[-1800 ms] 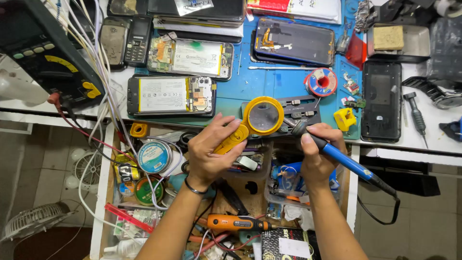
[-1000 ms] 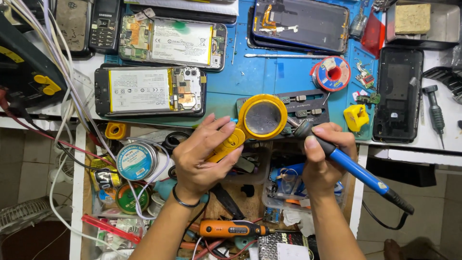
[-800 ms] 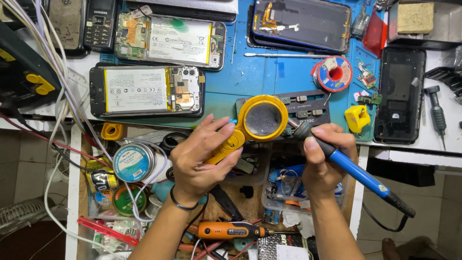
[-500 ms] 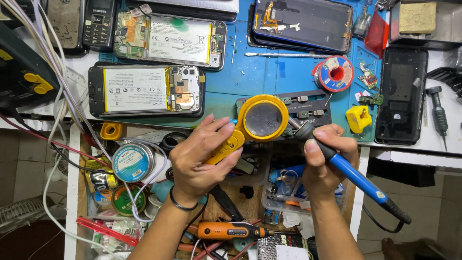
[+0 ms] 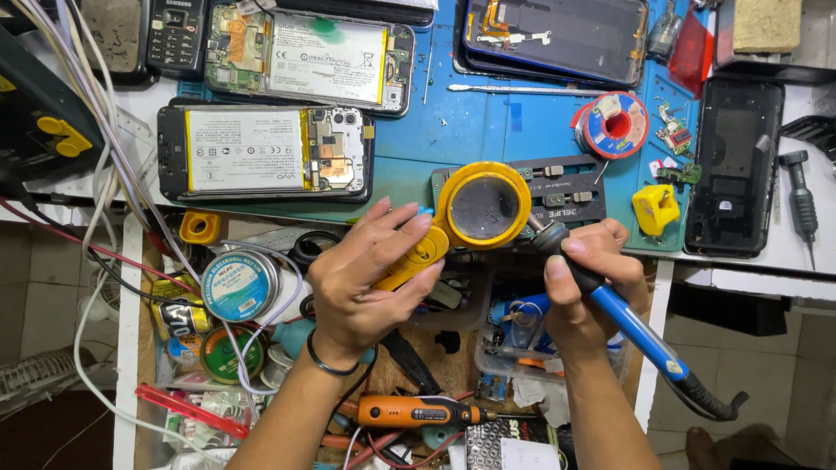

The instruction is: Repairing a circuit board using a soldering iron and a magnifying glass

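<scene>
- Centrally, my left hand point(image 5: 366, 278) is closed around the handle of the yellow magnifier point(image 5: 475, 209), its lens over the grey board holder point(image 5: 566, 187).
- My right hand point(image 5: 583, 287) is wrapped around the blue soldering iron point(image 5: 627, 326), tip beside the lens.
- Opened phone point(image 5: 266, 152) lies upper left.

A yellow magnifying glass point(image 5: 477, 209), round-framed with a clear lens, is held by its yellow handle, which slants down to the left; the lens is kept level above a grey metal board holder point(image 5: 557, 187) at the near edge of the blue mat. A blue-handled soldering iron point(image 5: 623, 318) is gripped pen-fashion, its dark collar and tip angled up-left, tip just under the lens rim; its cord trails lower right.
</scene>
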